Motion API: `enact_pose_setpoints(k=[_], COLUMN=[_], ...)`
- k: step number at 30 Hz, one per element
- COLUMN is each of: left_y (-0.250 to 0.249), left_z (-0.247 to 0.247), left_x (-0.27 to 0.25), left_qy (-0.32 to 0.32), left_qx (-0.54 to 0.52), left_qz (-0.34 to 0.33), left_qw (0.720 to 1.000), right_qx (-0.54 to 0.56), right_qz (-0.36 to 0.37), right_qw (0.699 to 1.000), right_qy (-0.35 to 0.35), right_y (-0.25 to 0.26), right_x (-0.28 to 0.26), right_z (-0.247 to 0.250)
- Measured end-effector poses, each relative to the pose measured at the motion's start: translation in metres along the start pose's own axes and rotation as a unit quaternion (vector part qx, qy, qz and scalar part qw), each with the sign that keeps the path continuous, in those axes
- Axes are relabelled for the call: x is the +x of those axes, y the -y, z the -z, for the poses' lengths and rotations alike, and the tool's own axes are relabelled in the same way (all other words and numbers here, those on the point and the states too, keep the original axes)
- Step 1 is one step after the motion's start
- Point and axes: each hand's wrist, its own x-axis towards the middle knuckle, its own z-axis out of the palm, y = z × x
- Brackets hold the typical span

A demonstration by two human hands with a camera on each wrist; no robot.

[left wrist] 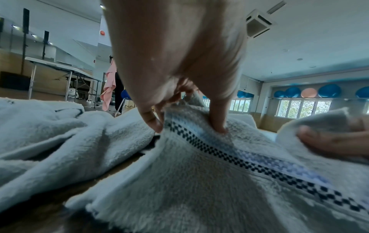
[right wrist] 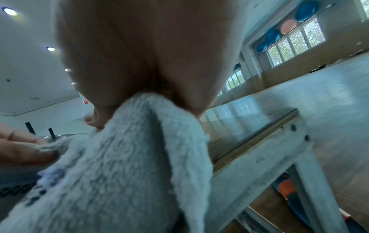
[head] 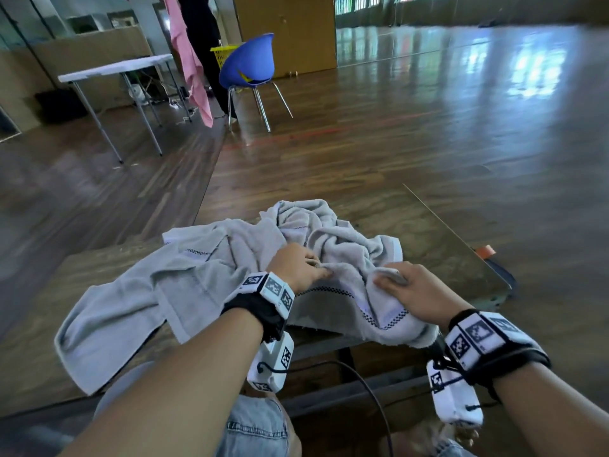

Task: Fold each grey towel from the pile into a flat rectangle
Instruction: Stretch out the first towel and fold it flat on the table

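Note:
A rumpled pile of grey towels (head: 329, 232) lies on a wooden table (head: 438, 232). One grey towel (head: 125, 311) spreads to the left and hangs over the near edge. Another grey towel with a dark checked stripe (left wrist: 239, 162) is bunched at the front. My left hand (head: 298, 267) pinches a fold of this striped towel by its stripe, seen close in the left wrist view (left wrist: 185, 123). My right hand (head: 412, 291) grips the same towel's edge a short way to the right; the cloth (right wrist: 139, 149) runs out from under its palm.
The table's right edge (head: 461, 239) is close to my right hand, with an orange object (head: 486, 250) on the floor beyond it. A blue chair (head: 248, 69), a white folding table (head: 115, 69) and a hanging pink cloth (head: 189, 57) stand far back on the wooden floor.

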Motion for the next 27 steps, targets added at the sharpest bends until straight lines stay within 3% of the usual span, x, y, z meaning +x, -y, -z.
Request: enact_pose_setpoints(k=[6,9,12,13,15,18,21,25,27], left_y=[-0.004,-0.007,-0.010,-0.010,-0.009,-0.002,0.003,-0.008,-0.020], left_z=[0.013,0.031,0.051,0.057,0.061,0.055,0.048,0.057,0.076], left_x=[0.011,0.015,0.016,0.015,0.009,0.001,-0.002,0.002,0.015], left_qy=[0.023,0.006,0.007,0.024,0.069,0.140,0.215,0.291,0.237], left_qx=[-0.027,-0.072,-0.109,-0.121,-0.108,0.005,0.114,0.152,0.126], left_qz=[-0.039,-0.050,-0.065,-0.075,-0.084,-0.028,-0.018,-0.054,-0.095], left_qw=[0.999,0.996,0.992,0.990,0.988,0.990,0.970,0.943,0.959], right_qx=[-0.033,0.016,0.095,0.105,0.100,0.047,0.021,0.011,-0.008], right_qz=[-0.034,-0.032,0.029,0.047,0.031,-0.025,-0.032,0.012,0.065], right_qw=[0.999,0.992,0.967,0.966,0.983,0.999,0.998,0.999,0.998], right_qy=[-0.018,-0.123,-0.233,-0.230,-0.154,-0.013,0.059,0.042,-0.020], right_y=[0.012,0.017,0.029,0.031,0.030,0.019,0.011,0.019,0.036], right_x=[0.027,0.035,0.030,0.026,0.020,0.013,0.012,0.025,0.040], right_z=[-0.007,0.007,0.023,0.027,0.028,0.018,0.005,0.007,0.018])
